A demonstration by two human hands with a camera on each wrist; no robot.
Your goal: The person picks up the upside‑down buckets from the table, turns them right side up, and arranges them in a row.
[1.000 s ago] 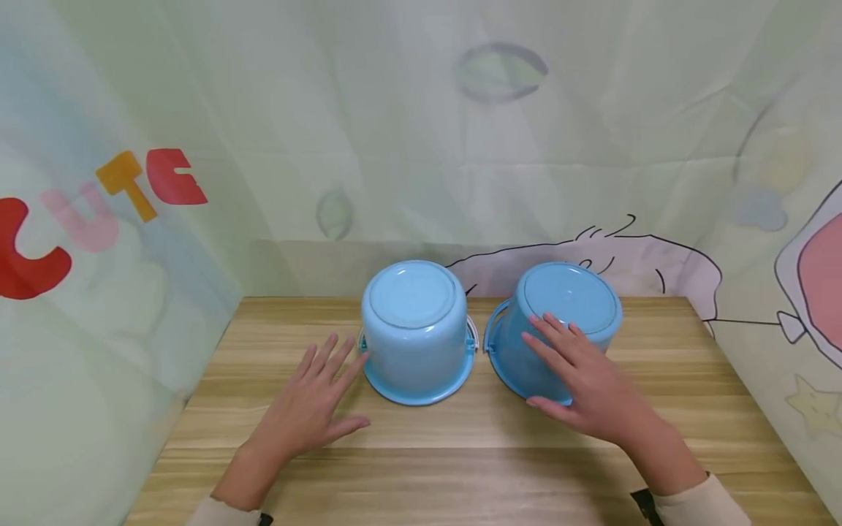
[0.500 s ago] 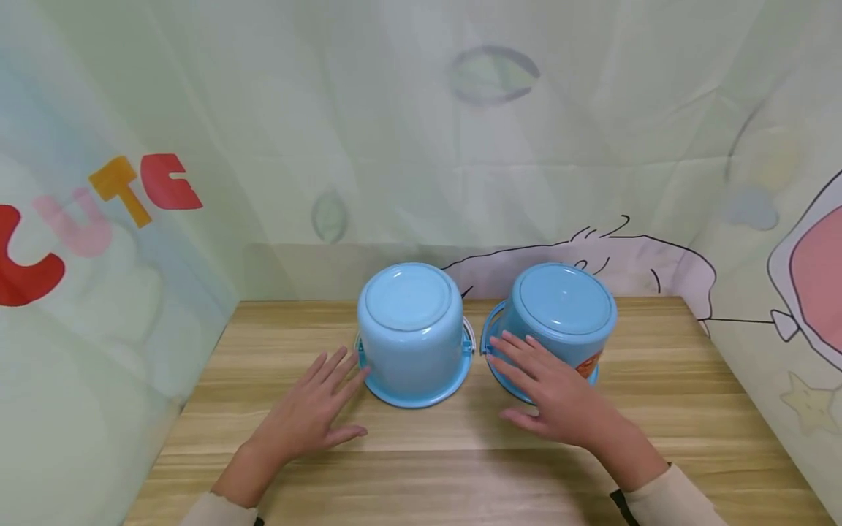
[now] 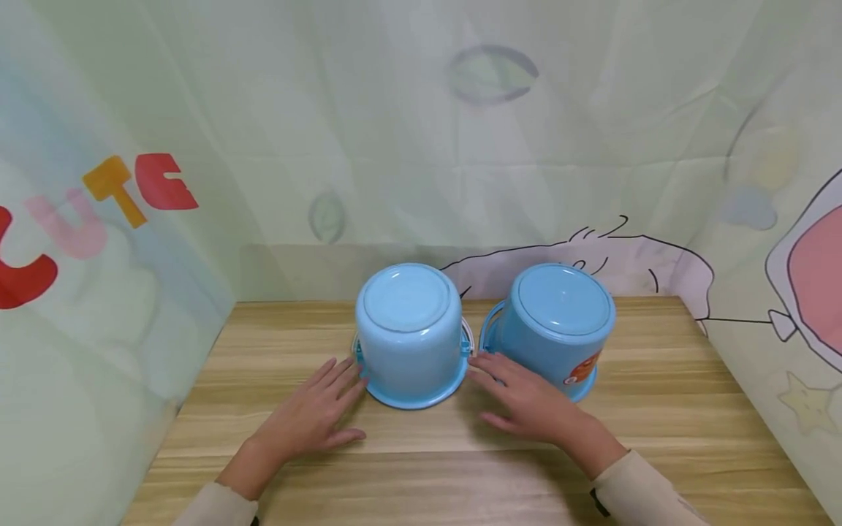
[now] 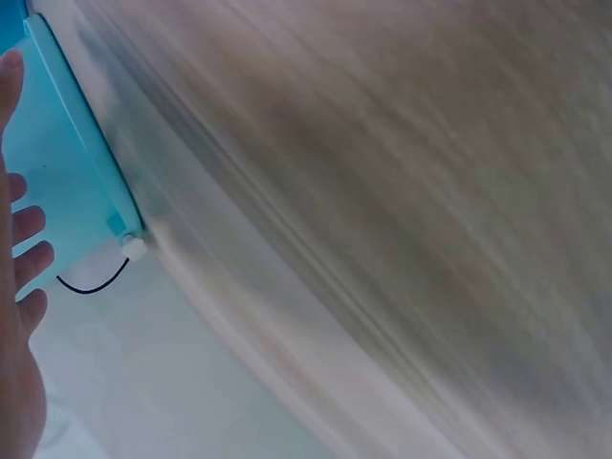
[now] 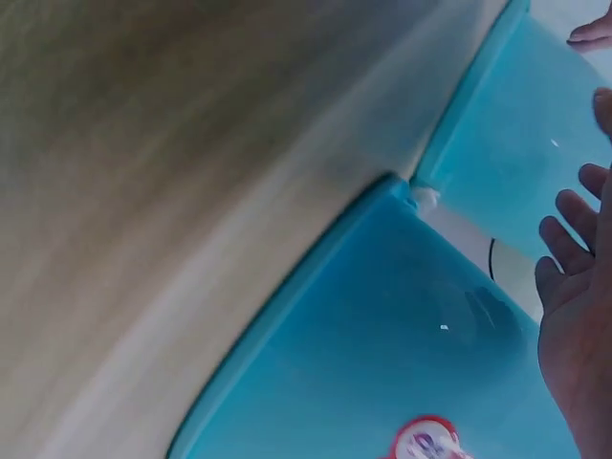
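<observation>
Two light blue plastic buckets stand upside down side by side on the wooden table. The left bucket (image 3: pixel 411 358) has its rim on the table and its handle lying around the back. My left hand (image 3: pixel 312 416) is at its left side, fingers extended, fingertips right by the rim. At its right side, in front of the gap between the buckets, is my right hand (image 3: pixel 529 402), with fingers extended. The right bucket (image 3: pixel 559 329) carries an orange-red sticker (image 3: pixel 582 369) low on its front and stands just behind that hand. Both palms hold nothing.
The wooden table (image 3: pixel 421 475) stretches in front of the buckets. Close behind them hangs a pale green printed backdrop (image 3: pixel 395 146), which also encloses the left and right sides.
My right hand has moved left, from in front of the right bucket to the left bucket's right side, uncovering the sticker. My left hand has shifted only slightly; both buckets stay put.
</observation>
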